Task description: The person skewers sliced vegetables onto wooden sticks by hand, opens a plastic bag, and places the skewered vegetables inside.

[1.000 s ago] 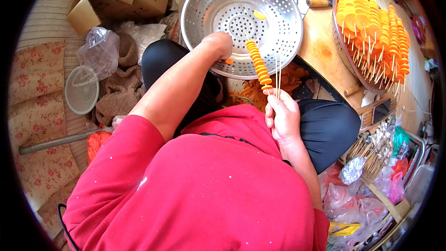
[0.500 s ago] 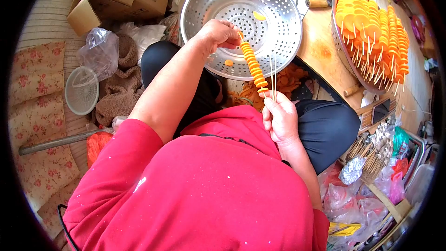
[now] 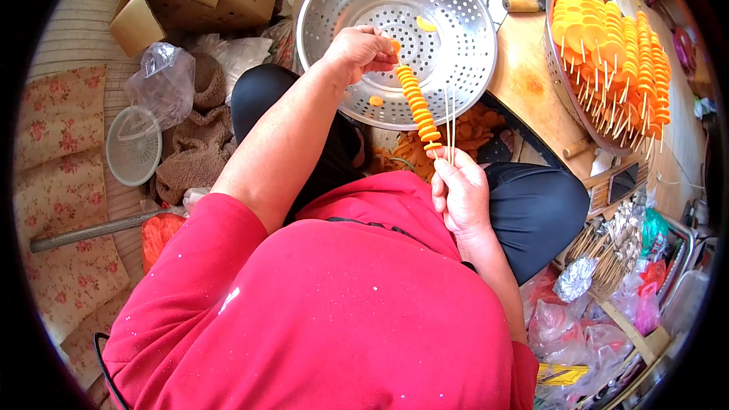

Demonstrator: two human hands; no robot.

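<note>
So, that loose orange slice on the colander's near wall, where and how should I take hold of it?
I'd pinch the loose slice by opposite edges, from above, with the left hand once its held slice is released. The loose one appears to lie flat on the colander, so its upper face and rim look open; the metal blocks its underside.
</note>
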